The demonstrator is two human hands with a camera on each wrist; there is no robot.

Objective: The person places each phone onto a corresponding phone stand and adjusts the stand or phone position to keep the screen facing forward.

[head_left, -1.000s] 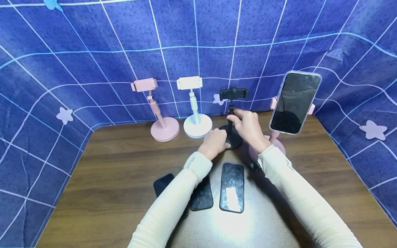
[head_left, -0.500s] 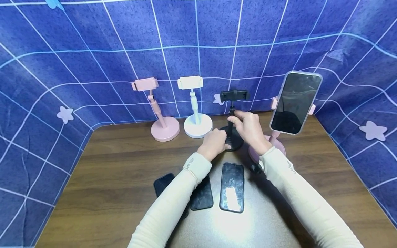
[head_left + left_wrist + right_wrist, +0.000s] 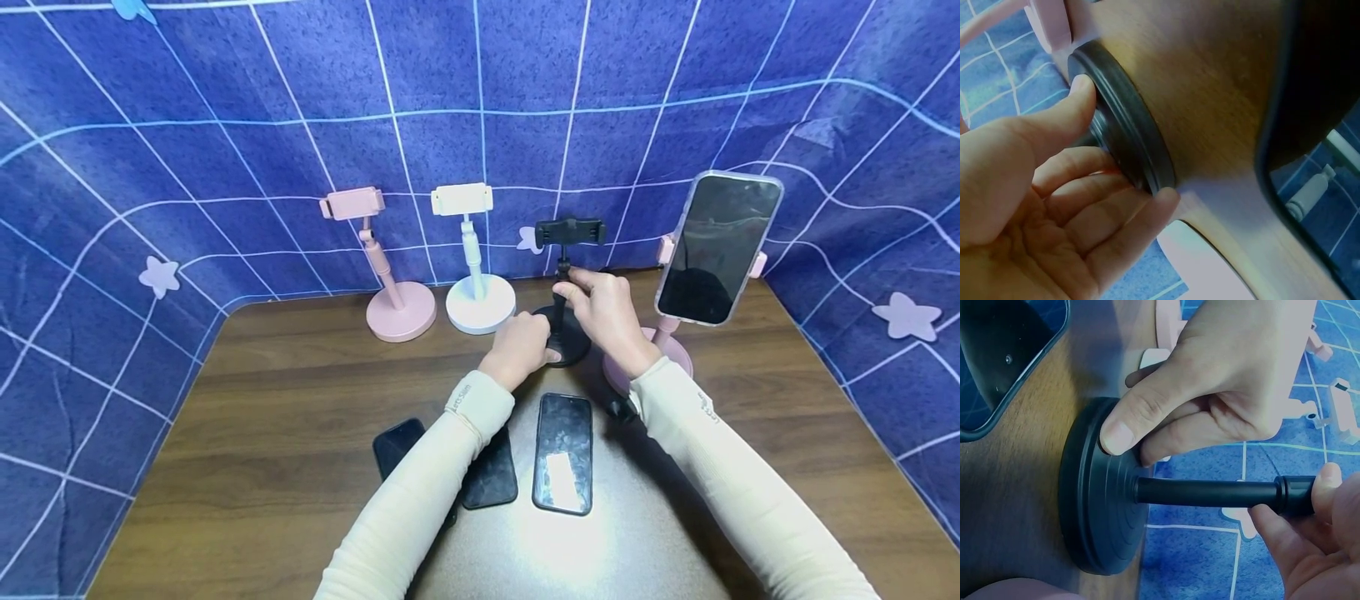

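Observation:
A black phone stand (image 3: 570, 232) stands between both hands, its clamp holding nothing. My left hand (image 3: 516, 350) grips the rim of its round base (image 3: 1107, 506); the thumb lies on top, the fingers at the side. Higher up, the right hand (image 3: 606, 310) pinches the ribbed collar (image 3: 1294, 495) on the pole (image 3: 1210, 492) between thumb and fingers. In the left wrist view the base (image 3: 1125, 115) shows edge-on, and the pole is mostly hidden behind the left hand.
To the left stand a pink stand (image 3: 401, 312) and a white stand (image 3: 481, 306). On the right, another pink stand (image 3: 681, 354) carries a phone (image 3: 720, 250). Phones lie in front: one (image 3: 564, 450) centrally, another (image 3: 491, 475) and a third (image 3: 397, 442) partly under the left sleeve.
The black stand has shifted very slightly toward the person, with both hands keeping their hold. The other stands and the phones stay where they were.

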